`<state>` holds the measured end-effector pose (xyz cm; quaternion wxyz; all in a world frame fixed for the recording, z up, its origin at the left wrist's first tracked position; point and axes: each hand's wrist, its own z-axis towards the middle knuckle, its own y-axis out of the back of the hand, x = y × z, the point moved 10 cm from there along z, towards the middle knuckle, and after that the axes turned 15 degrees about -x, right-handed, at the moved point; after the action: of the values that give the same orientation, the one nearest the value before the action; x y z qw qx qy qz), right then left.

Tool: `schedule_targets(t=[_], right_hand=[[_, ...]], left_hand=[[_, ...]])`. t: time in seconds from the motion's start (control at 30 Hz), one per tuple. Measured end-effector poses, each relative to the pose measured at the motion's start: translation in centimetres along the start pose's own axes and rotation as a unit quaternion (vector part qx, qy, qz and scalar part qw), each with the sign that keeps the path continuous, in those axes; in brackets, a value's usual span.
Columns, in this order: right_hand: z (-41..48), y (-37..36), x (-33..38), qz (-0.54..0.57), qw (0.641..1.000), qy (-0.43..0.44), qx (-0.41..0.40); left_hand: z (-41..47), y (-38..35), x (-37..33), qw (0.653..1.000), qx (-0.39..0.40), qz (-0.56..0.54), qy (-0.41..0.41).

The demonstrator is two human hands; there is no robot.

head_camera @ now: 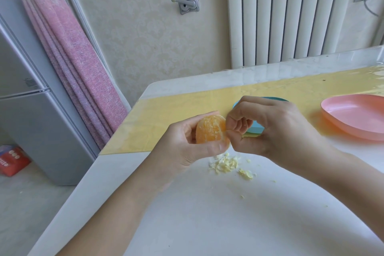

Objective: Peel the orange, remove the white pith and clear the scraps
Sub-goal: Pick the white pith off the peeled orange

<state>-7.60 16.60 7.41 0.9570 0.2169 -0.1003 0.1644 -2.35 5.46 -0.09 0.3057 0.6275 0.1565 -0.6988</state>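
My left hand [182, 143] grips a peeled orange [211, 130] above the white table, thumb below and fingers behind it. The orange's flesh is bare with faint pale streaks. My right hand [276, 129] meets it from the right, thumb and forefinger pinched together at the orange's right edge on a bit of pith. A small heap of pale pith scraps [225, 163] lies on the table just under my hands, with a second clump [245, 173] and a few crumbs to its right.
A blue dish [255, 129] is mostly hidden behind my right hand. A pink plate [353, 117] stands at the right on the yellow mat [166, 114]. The white table [207, 214] has its left edge close by; a fridge and floor lie beyond it.
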Motion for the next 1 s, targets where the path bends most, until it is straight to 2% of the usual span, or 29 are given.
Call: schedule_targets(t=[0.13, 0.33, 0.47, 0.77, 1.0], right_hand=[[0.1, 0.5, 0.1, 0.002, 0.999, 0.002, -0.032], [0.0, 1.1, -0.9, 0.079, 0.989, -0.093, -0.079], [0.1, 1.3, -0.9, 0.071, 0.989, -0.092, -0.095], [-0.1, 1.6, 0.1, -0.006, 0.993, -0.027, -0.117], [-0.1, 0.9, -0.1, 0.003, 0.994, -0.052, -0.095]], left_hand=[[-0.3, -0.5, -0.4, 0.999, 0.002, -0.036, -0.003], [0.2, 0.7, -0.7, 0.995, -0.056, -0.08, -0.012], [0.2, 1.1, -0.9, 0.992, -0.08, -0.099, -0.022], [0.0, 0.8, -1.3, 0.991, -0.091, -0.09, -0.039], [-0.1, 1.1, -1.5, 0.987, -0.124, -0.084, -0.051]])
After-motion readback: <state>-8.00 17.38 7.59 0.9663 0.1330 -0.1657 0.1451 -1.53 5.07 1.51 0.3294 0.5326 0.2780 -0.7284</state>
